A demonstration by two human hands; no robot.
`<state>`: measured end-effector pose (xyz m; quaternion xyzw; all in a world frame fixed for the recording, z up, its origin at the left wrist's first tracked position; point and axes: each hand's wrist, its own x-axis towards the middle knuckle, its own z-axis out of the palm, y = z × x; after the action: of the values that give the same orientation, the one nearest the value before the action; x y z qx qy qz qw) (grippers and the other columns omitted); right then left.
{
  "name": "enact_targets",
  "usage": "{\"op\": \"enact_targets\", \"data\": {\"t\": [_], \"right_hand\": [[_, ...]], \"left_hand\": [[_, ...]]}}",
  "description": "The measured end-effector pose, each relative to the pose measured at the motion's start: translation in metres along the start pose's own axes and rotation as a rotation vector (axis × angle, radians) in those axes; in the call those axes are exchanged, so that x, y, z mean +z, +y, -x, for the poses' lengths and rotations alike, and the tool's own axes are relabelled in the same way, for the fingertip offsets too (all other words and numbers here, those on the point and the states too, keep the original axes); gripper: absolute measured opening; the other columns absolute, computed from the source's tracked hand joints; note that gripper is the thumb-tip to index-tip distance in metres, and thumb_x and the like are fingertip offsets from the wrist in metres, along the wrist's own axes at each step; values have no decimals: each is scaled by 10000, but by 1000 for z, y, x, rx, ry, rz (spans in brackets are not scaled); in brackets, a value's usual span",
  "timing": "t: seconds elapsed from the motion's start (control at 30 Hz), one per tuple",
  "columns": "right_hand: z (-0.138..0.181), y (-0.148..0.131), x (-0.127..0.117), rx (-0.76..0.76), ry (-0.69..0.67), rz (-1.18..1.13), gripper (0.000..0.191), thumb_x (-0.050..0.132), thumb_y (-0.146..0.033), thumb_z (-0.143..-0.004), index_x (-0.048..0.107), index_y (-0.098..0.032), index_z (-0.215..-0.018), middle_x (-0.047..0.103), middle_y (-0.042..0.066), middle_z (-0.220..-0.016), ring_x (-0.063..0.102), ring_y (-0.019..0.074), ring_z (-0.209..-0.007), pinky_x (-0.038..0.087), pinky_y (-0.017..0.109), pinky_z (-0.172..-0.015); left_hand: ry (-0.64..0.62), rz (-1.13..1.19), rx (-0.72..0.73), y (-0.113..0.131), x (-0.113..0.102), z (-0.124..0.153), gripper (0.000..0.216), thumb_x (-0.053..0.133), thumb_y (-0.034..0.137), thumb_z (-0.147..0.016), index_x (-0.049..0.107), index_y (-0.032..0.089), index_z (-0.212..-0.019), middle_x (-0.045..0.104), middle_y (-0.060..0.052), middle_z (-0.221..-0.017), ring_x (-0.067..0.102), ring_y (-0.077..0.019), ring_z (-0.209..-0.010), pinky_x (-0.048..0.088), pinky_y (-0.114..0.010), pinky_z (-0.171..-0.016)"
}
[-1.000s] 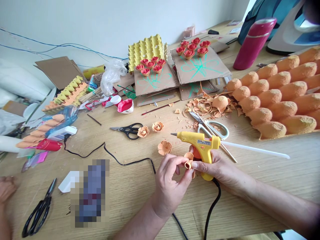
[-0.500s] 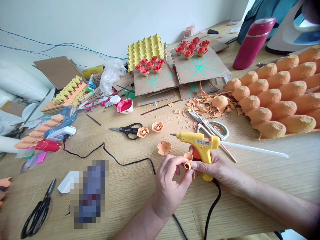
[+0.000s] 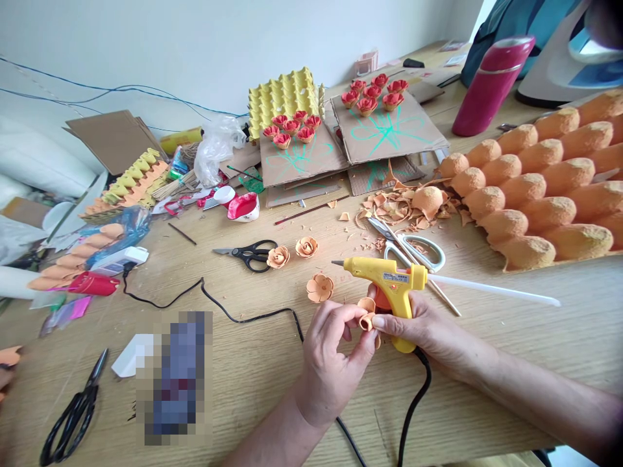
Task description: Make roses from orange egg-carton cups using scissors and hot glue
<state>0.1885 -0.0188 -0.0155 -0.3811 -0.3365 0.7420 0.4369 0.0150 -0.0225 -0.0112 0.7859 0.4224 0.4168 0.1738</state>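
Between the fingertips of my left hand (image 3: 333,353) is an orange egg-carton flower (image 3: 368,318) with a rolled centre; the hand is closed on it. My right hand (image 3: 431,331) grips the handle of a yellow hot glue gun (image 3: 382,272), whose nozzle points left. The right thumb also presses against the flower's rolled centre. A white glue stick (image 3: 496,290) juts from the gun's back. Just beyond my left hand lies an open orange flower (image 3: 320,287). Two flowers with curled centres, one (image 3: 307,246) right of the other (image 3: 278,256), lie farther off.
Black-handled scissors (image 3: 250,253) and grey-handled scissors (image 3: 413,250) lie past the hands, near orange scraps (image 3: 394,204). An orange egg tray (image 3: 545,194) fills the right side. Red flowers stand on cardboard (image 3: 389,133) at the back. A black cord (image 3: 248,316) crosses the table.
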Motion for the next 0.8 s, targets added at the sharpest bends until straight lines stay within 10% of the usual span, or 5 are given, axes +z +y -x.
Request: {"op": "enact_targets", "data": {"t": [0.8], "right_hand": [[-1,-2,1,0,-40,-40,372,888,-394,-716,624,-192,-884,660,-8,-803,591,124,-715,467,254,-676]], "left_hand": [[-7,-2,7,1,0,-1,127,670,115,-879,607,188,-962,586,-2,-786,535,-128,-652,504,-260,-668]]}}
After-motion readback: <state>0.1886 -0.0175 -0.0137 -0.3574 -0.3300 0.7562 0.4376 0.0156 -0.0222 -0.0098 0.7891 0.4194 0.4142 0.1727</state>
